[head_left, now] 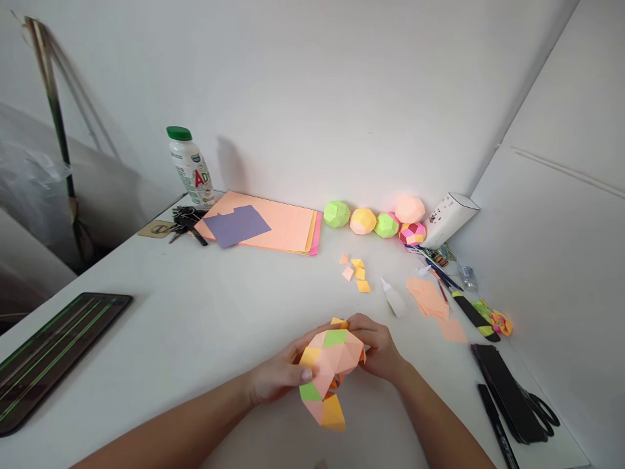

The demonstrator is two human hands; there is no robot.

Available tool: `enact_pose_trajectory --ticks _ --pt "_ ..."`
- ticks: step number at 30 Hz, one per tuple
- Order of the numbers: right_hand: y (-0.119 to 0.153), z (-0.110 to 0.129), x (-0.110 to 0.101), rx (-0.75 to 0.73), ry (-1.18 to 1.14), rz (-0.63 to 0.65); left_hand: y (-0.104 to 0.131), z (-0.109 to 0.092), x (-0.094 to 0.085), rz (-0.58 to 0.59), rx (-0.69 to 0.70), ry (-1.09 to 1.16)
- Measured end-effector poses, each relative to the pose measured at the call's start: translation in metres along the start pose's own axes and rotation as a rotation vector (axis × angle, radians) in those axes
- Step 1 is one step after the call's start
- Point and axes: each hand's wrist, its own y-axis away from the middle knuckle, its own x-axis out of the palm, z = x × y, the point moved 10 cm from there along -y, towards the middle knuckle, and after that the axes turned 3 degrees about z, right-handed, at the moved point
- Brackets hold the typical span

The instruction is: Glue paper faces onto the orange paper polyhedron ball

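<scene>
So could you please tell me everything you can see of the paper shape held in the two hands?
The paper shape is a partly built faceted ball of folded paper, with peach, yellow and green panels. It looks unfinished: a strip of panels hangs down at the bottom, ending in a yellow piece. It is held just above the white table. The left hand grips its left side, thumb on a panel, and the right hand holds its upper right edge.

A: State the count of finished paper balls (336,213) along the wall.
B: Five: two green, one yellow, one peach, one pink-and-yellow.
A: Loose small paper squares (358,264) at mid-worktop (195,326)?
B: Five visible.
A: Bottles?
B: One drink bottle (191,166), one small glue bottle (393,298).
A: Remaining items?
B: One paper stack (283,225), one purple sheet (237,225), one key bunch (185,218), one pair of scissors (540,409).
</scene>
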Motion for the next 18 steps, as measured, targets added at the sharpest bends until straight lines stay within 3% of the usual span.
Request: enact_pose_trajectory --ticks 5,10,12,14,18 --pt "0.000 -0.010 -0.010 0.094 -0.063 0.022 0.002 0.003 0.001 0.004 -0.029 -0.012" --pt "0.026 -0.054 -0.083 0.429 0.446 -0.369 0.004 0.007 0.004 0.019 -0.076 -0.089" --pt "0.037 -0.074 -0.098 0.528 0.532 -0.411 0.006 0.009 0.001 0.017 -0.070 -0.160" --pt "0.050 -0.099 -0.104 0.670 0.570 -0.398 0.008 0.015 -0.002 0.031 -0.079 -0.200" --pt "0.062 -0.122 -0.108 0.749 0.519 -0.428 0.012 0.022 -0.006 0.040 -0.105 -0.233"
